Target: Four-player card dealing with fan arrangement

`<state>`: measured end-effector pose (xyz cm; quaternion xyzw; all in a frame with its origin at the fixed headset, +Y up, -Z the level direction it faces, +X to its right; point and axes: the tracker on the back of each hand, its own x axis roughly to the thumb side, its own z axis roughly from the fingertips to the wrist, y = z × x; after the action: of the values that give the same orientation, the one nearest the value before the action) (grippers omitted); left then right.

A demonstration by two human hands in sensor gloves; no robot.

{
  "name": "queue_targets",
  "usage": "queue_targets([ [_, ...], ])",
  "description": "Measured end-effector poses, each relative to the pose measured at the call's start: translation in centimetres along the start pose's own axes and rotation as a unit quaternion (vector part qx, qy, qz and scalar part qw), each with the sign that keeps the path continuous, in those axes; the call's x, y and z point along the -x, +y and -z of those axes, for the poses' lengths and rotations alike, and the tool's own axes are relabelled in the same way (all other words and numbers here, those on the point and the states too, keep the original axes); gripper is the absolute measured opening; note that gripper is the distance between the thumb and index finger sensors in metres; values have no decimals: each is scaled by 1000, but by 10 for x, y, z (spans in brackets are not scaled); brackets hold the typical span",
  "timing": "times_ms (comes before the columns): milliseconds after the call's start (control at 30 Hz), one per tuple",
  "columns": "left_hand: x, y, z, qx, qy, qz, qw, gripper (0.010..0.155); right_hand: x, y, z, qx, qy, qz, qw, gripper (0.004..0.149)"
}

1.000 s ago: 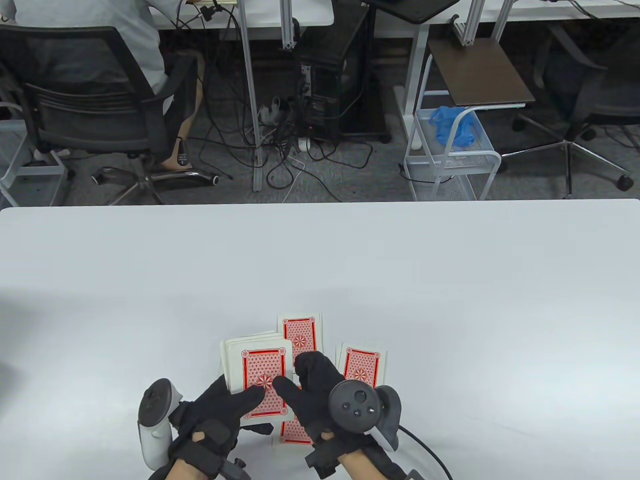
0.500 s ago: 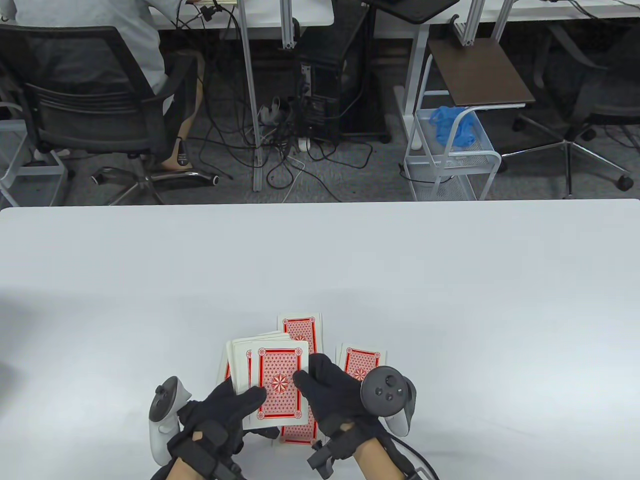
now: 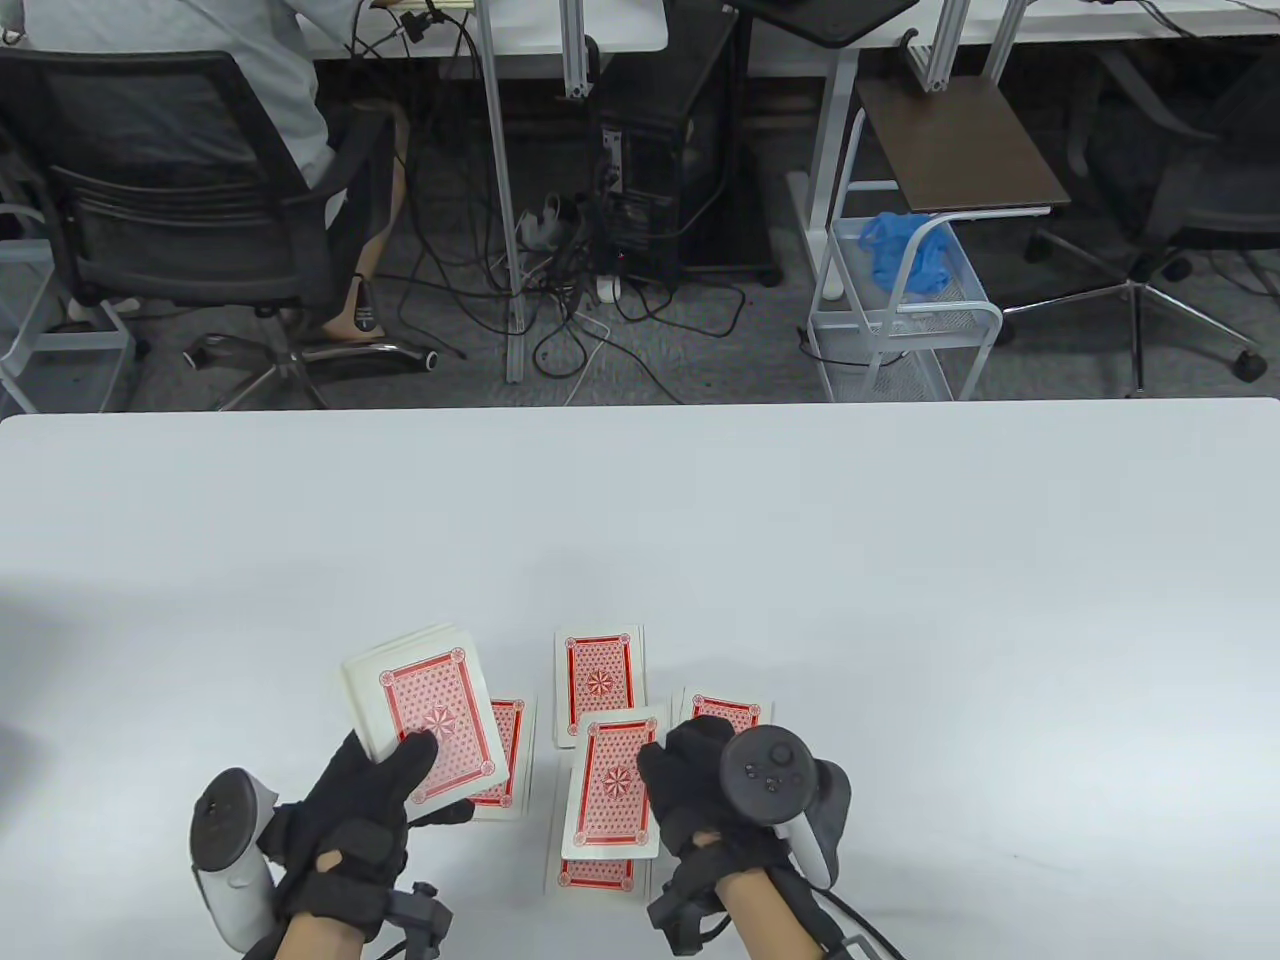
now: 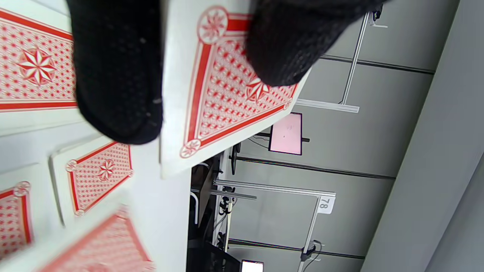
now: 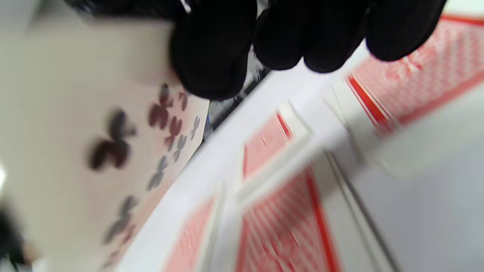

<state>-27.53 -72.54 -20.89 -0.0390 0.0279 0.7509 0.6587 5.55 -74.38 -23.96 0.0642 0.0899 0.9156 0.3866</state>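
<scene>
- Step in hand, as judged: one card is being dealt from the deck to the near pile.
- The left hand grasps the deck face down, thumb across its back and fingers beneath, held above the left pile.
- The right hand pinches a single card at its right edge; the right wrist view shows a gloved fingertip on the card's face side, which carries club pips.
- The single card hovers face down over the near pile, tilted slightly clockwise.
- To do this well: lower the card flat, keep its face turned to the bench, and let go only once it rests on the pile.
- Set each card slightly offset from the one beneath, so the pile can later spread into a fan.
- Keep the deck squared in the left hand and clear of the left pile, so no extra card slides off.
- Risk, as judged: lifting the card's right edge too far exposes the face to other players.
- Count of hands: two, both gloved, each with a tracker.
- Count of piles on the bench: four, namely left, far, right and near.
- Count of cards in transit: one.
- Count of decks: one; the number of cards in it, or in each pile, cannot be told.
</scene>
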Motion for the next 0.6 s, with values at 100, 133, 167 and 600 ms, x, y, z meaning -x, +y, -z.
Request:
queue_targets([
  [100,0,-2,1,9,-2,14,1000,54,-8,19,2,-33,3,-101,994,39],
  [133,0,-3,1,12,-2,20,1000,54,-10,25,2,-31,5,-146,989,39],
  [167,0,-4,1,13,-2,24,1000,54,-14,32,2,-27,4,-203,979,40],
  [600,14,-22,1,47,31,-1,998,52,-34,23,-6,94,-91,-205,970,48],
])
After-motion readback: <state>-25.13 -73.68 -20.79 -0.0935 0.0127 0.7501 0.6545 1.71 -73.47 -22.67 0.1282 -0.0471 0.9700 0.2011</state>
